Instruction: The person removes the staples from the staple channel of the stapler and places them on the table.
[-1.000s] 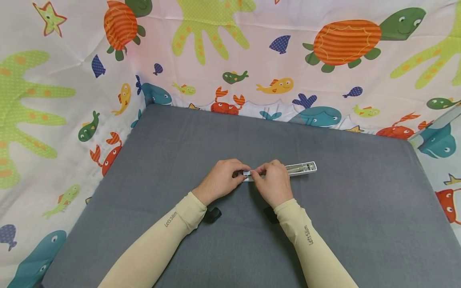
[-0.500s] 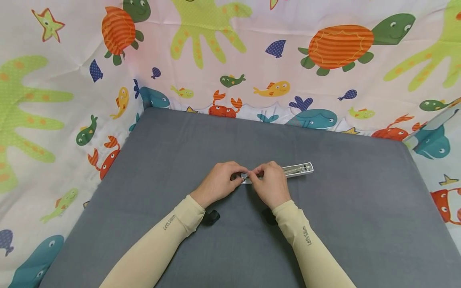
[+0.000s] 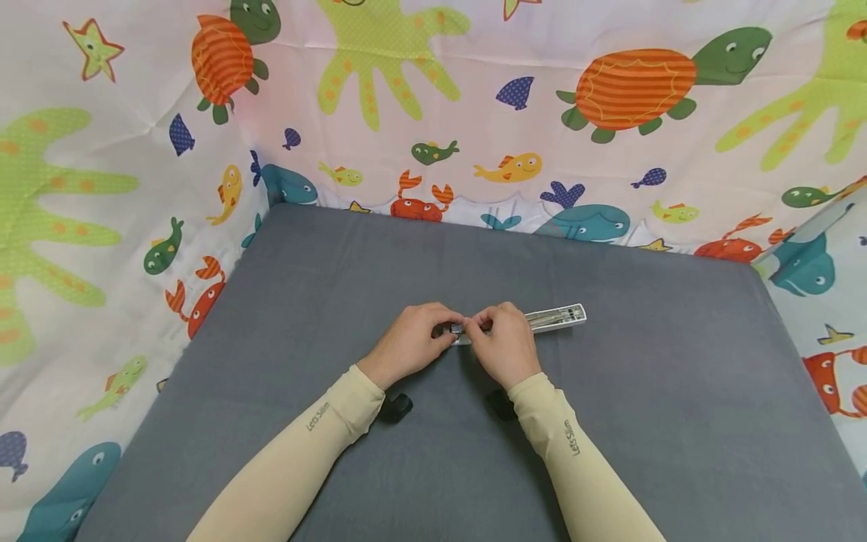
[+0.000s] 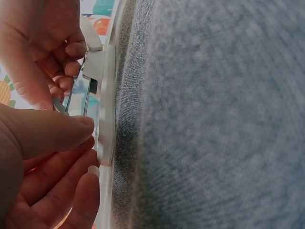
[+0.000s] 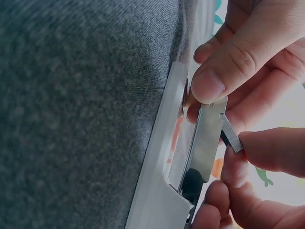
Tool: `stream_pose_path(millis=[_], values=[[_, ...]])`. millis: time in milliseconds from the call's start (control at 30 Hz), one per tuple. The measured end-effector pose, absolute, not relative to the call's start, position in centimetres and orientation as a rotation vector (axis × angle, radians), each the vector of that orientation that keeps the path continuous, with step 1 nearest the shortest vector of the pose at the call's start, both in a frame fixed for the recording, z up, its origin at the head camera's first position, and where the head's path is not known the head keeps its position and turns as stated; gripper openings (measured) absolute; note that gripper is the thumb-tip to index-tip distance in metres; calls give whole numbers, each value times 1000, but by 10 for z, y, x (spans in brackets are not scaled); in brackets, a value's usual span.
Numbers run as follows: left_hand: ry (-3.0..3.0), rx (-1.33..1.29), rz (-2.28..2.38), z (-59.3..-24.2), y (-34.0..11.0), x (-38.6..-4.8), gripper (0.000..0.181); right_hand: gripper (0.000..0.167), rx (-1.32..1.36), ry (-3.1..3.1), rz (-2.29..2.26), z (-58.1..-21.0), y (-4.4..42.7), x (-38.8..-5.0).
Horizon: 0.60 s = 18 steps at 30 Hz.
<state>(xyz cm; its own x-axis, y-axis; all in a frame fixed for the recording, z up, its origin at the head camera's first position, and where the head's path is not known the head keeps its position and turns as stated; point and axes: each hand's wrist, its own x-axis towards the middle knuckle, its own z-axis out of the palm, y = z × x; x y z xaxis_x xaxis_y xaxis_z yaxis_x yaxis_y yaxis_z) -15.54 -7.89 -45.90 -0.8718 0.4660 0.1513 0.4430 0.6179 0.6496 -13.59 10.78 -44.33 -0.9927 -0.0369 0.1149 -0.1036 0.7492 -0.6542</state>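
Note:
A white stapler lies on the grey cloth in the head view, its cover swung back toward the right and its metal magazine exposed. My left hand holds the magazine's front end, the thumb pressing near its tip in the right wrist view. Between my right hand's thumb and fingers is pinched a short grey strip of staples, tilted against the magazine's edge. Underneath, the white base rests flat on the cloth. The right hand hides the stapler's hinge in the head view.
Grey cloth covers the table. A white curtain printed with sea animals stands along the back and sides. Black wrist cameras sit below both wrists.
The head view has shifted slightly, so the scene sits a little farther left. Both hands keep nearly the same place on the stapler, with only slight finger movement.

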Motion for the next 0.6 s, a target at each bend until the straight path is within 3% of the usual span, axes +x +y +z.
stream_pose_path(millis=[300,600], values=[[2781,780,1116,-460,-84,-163,27,26,25,-2837,1091,-431,123,-139],[2770,723,1091,-459,-98,-164,38,30,-159,-2794,1113,-419,182,-132]])
